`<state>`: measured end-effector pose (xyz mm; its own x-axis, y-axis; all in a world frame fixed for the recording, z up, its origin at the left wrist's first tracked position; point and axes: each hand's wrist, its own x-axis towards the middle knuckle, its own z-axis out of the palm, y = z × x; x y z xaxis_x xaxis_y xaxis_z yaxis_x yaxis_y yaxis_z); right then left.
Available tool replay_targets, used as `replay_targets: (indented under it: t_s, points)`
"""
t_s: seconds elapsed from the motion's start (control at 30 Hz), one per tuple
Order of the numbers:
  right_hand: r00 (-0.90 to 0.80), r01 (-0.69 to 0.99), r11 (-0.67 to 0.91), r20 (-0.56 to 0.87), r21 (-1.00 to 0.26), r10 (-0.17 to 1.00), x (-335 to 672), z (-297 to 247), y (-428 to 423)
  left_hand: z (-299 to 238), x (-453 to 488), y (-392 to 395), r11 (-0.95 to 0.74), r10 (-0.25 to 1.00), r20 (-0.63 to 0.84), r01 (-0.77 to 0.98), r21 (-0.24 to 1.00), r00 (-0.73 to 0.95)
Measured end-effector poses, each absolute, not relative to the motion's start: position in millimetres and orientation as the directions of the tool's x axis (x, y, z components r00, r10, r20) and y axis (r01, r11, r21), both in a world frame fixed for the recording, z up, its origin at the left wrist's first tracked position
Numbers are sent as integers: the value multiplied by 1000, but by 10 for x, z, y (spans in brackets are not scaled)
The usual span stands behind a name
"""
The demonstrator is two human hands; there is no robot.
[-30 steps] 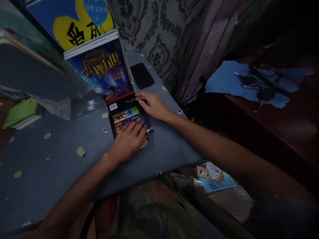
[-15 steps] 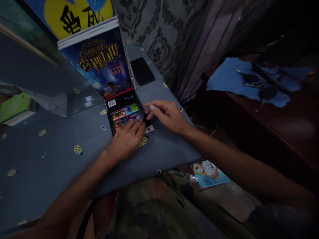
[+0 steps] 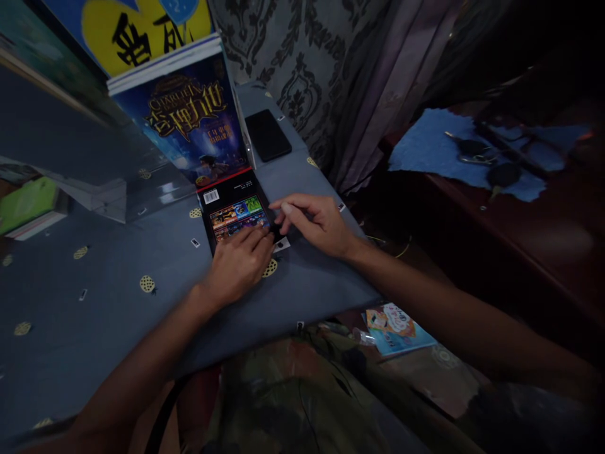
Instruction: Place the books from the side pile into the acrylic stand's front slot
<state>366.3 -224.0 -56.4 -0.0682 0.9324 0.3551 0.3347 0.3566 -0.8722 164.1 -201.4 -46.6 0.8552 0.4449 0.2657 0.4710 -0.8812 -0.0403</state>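
Note:
A black book cover (image 3: 225, 196) with a barcode and rows of small coloured pictures lies flat on the table, just in front of a standing blue book (image 3: 189, 120) with gold lettering. Across its near end rests my left hand (image 3: 242, 255), palm down, fingers stretched out over the pictures and hiding the lower part. My right hand (image 3: 314, 221) is at the cover's right edge, index finger and thumb extended toward it, the other fingers loosely bent. Nothing is visible between the right fingers; whether they touch the edge I cannot tell.
A dark phone (image 3: 268, 135) lies behind on the patterned tablecloth (image 3: 113, 328). A green book (image 3: 31, 205) is at the left. On the right, a dark red surface (image 3: 524, 233) carries a blue cloth (image 3: 420, 148) with keys (image 3: 503, 175). A colourful booklet (image 3: 399, 331) lies below the table edge.
Both hands stay almost in place over the cover. The whole view has shifted very slightly; nothing has been picked up or let go.

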Motion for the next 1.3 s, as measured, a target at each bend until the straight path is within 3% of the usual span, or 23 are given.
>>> replay_targets:
  t_s: [0.17,0.27,0.47,0.77,1.07,1.3]
  points:
    - [-256,533,457,380,-712,889,3639,-613,-2216,-507,1658,-2029,-890,429,247,453,-48,869]
    - [-284,584,500,416,-640,864,3625,-636,-2199,-539,1647,-2033,-891,420,267,451,-63,867]
    - [-265,538,474,393,-697,880,3631,-590,-2218,-527,1647,-2056,-885,390,308,445,-134,868]
    - [15,527,334,401,-782,916,3659,-578,-2228,-431,1816,-1985,-845,500,164,520,-123,851]
    - [28,484,382,451,-787,892,3662,-545,-2238,-219,1372,-2197,-906,404,185,420,-56,896]
    - [57,476,394,475,-786,878,3670,-576,-2228,-131,1353,-2266,-793,591,81,597,-126,803]
